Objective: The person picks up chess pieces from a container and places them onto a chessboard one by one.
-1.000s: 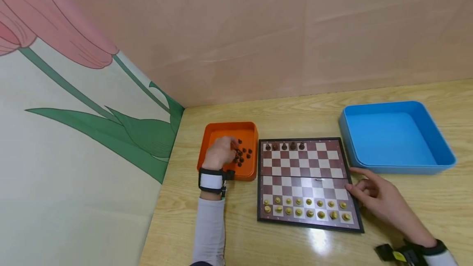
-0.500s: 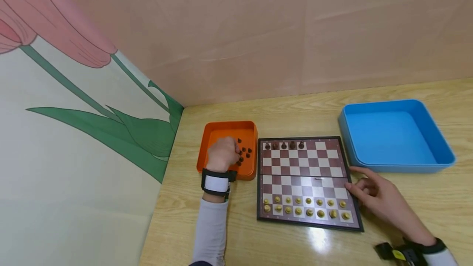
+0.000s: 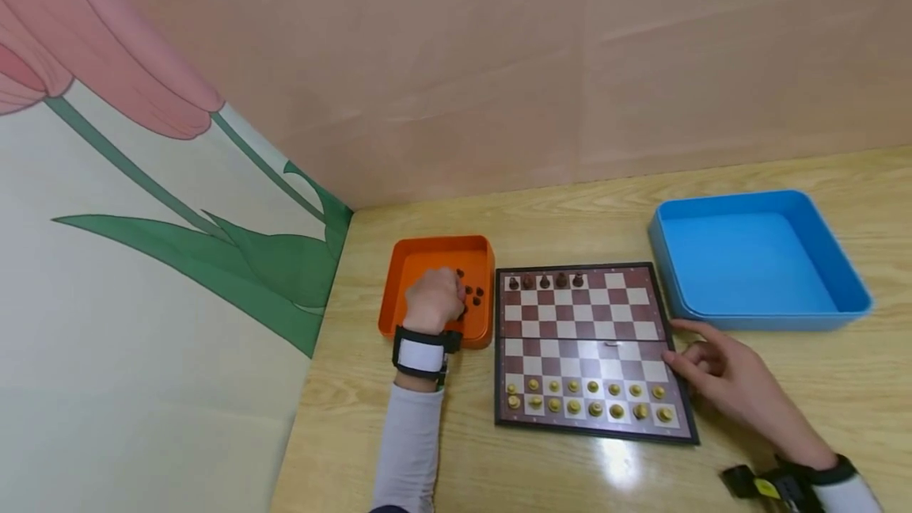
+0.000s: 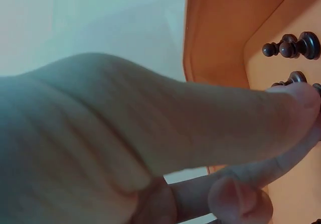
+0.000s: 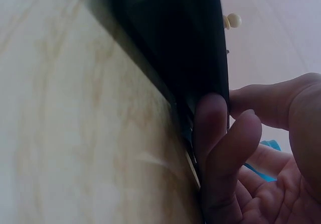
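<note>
My left hand (image 3: 433, 299) reaches down into the orange tray (image 3: 399, 264), among small dark chess pieces (image 3: 477, 301). In the left wrist view, its thumb and a finger pinch a dark chess piece (image 4: 318, 87), mostly hidden at the frame's right edge. Dark pawns (image 4: 307, 45) lie nearby on the tray floor. My right hand (image 3: 734, 382) grips the right edge of the folding chessboard (image 3: 584, 348). Its thumb is over the top and curled fingers are at the side, as the right wrist view shows. Several dark pieces (image 3: 545, 282) stand along the board's far row.
Two rows of gold chess pieces (image 3: 594, 408) fill the near side of the board. A blue tray (image 3: 758, 260) sits behind my right hand. All of it rests on a wood-grain table (image 3: 570, 220), with a curtain (image 3: 499, 62) hanging behind.
My left hand has shifted slightly right inside the orange tray, and its fingers have drawn together over the dark pieces. The right hand has stayed at the board's edge.
</note>
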A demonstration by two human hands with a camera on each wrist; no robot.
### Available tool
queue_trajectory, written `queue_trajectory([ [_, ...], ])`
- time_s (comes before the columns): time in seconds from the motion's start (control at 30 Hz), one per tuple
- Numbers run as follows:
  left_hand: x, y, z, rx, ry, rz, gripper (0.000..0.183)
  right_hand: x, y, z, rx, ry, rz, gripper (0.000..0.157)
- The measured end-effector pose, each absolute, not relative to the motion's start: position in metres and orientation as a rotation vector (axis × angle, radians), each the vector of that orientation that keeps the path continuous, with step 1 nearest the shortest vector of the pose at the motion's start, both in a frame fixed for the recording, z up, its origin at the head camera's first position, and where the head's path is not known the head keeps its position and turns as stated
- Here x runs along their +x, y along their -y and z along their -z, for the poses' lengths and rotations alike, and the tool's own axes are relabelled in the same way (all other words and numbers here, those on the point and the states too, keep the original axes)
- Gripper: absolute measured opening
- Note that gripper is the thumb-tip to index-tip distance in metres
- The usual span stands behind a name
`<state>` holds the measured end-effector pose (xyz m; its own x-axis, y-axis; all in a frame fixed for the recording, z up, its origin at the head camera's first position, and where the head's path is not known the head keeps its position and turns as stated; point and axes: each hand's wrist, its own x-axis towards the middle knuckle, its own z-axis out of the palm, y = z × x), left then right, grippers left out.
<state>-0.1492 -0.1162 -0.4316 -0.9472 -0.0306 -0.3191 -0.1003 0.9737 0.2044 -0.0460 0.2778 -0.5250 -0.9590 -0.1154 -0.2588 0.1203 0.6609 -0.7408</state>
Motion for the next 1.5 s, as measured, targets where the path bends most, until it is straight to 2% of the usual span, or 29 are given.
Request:
queue_trajectory([
  [0.13,-0.147,0.118,0.431,-0.076,-2.81,-0.336,0.021,-0.046,-0.276,0.524,0.002,-2.584,1.19,0.072],
  [0.4,-0.131,0.123,0.414,0.131,-2.862,-0.575,0.005,-0.047,-0.268,0.523,-0.023,-2.557,1.215,0.072],
  [0.57,-0.132,0.115,0.4,0.383,-2.939,-0.659,0.007,-0.047,-0.267,0.523,-0.026,-2.564,1.229,0.071],
  [0.67,-0.134,0.114,0.398,0.416,-2.988,-0.643,0.006,-0.047,-0.266,0.523,-0.04,-2.574,1.24,0.07],
  [1.0,-0.136,0.128,0.424,0.318,-2.974,-0.396,0.007,-0.046,-0.269,0.521,-0.039,-2.592,1.24,0.068],
  [1.5,-0.137,0.122,0.449,0.498,-2.857,-0.035,0.006,-0.042,-0.275,0.52,-0.001,-2.582,1.233,0.071],
])
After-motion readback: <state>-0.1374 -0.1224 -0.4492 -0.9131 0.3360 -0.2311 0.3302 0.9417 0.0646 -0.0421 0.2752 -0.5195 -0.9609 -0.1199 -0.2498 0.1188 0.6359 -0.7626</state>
